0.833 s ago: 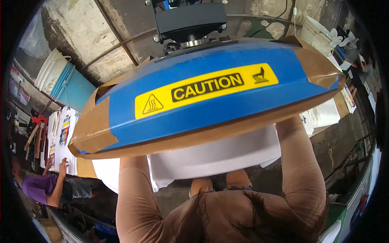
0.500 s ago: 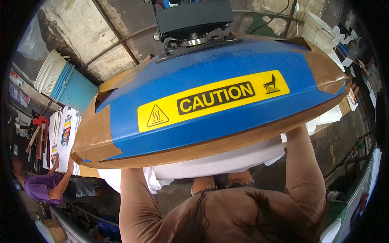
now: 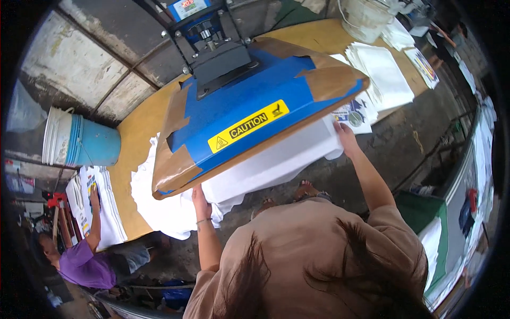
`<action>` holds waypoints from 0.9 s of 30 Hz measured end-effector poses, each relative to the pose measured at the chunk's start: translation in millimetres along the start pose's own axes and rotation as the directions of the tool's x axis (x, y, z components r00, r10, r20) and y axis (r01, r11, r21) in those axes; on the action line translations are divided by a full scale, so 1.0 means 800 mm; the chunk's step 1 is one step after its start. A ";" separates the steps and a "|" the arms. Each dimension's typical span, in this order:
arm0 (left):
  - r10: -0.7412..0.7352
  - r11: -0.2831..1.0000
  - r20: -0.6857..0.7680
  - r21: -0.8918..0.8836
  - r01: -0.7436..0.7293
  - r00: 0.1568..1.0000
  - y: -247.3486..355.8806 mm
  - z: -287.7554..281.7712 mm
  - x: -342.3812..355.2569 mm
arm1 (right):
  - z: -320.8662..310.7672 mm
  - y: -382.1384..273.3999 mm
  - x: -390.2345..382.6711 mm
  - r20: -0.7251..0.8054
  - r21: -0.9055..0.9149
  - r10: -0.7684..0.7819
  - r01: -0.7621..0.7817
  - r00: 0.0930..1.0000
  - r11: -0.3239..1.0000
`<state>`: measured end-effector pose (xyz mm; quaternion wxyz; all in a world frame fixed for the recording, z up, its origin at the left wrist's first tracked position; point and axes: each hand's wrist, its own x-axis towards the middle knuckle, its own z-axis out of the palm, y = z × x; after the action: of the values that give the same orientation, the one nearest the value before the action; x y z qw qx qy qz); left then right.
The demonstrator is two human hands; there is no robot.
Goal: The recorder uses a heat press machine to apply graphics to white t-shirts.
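Observation:
A heat press with a blue upper plate (image 3: 212,119), brown-taped edges and a yellow warning label hangs raised above white fabric, probably a shirt (image 3: 276,162). The fabric spreads out under the plate and past its left side. At the near edge, my left hand (image 3: 201,204) is closed at the fabric, its fingertips partly hidden beneath the plate's rim. My right hand (image 3: 346,138) holds the right edge of the same fabric, fingers bent at its border. How the fabric lies under the plate is hidden.
On the yellow table (image 3: 130,204) stand a blue-and-white bucket (image 3: 87,138) and, at the far right, a whitish bucket (image 3: 364,18). Folded white shirts (image 3: 380,74) lie right of the press. At left, a co-worker in purple (image 3: 87,266) touches a stack of printed shirts (image 3: 109,212).
My view has drawn back and shifted, so the plate looks smaller and farther away. Both my hands, hidden behind the plate before, now show at the fabric. The co-worker's arm has moved.

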<state>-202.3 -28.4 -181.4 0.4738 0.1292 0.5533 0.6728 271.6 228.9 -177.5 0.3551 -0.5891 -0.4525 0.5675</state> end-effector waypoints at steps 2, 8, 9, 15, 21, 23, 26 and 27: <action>-0.082 0.992 -0.040 0.093 0.086 0.996 -0.008 -0.001 0.009 | 0.012 0.008 0.005 -0.152 -0.283 -0.114 0.067 0.982 0.957; -0.227 0.954 0.036 -0.191 0.229 0.973 -0.080 -0.022 0.029 | 0.031 0.040 0.013 0.024 -0.104 0.001 0.002 1.000 0.995; -0.131 0.990 0.021 -0.054 0.132 0.991 -0.089 -0.027 0.025 | 0.022 0.046 0.018 -0.028 -0.239 -0.039 0.031 0.999 0.971; -0.216 0.946 -0.348 0.158 0.284 0.912 -0.128 -0.050 -0.052 | -0.080 0.088 0.064 -0.901 -0.252 -0.258 0.065 0.348 0.966; -0.247 0.654 0.209 0.756 0.004 0.946 -0.206 0.103 -0.149 | -0.167 0.098 0.073 -0.464 0.414 0.248 -0.039 0.850 0.909; -0.421 0.678 0.296 0.730 0.081 0.857 -0.215 0.221 -0.158 | -0.175 0.077 0.065 -0.535 0.333 0.002 0.208 0.845 0.920; -0.511 0.694 0.395 0.713 0.096 0.764 -0.191 0.418 -0.142 | -0.195 0.020 0.038 -0.603 0.248 -0.338 0.573 0.723 0.781; -0.458 0.728 0.479 0.685 0.007 0.748 -0.176 0.477 -0.133 | -0.203 -0.003 0.024 -0.547 0.011 -0.540 0.650 0.640 0.760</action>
<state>188.6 117.0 -130.7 0.6394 0.4219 0.5739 0.2893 431.1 263.0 -165.2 0.6886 -0.4943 -0.4484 0.2835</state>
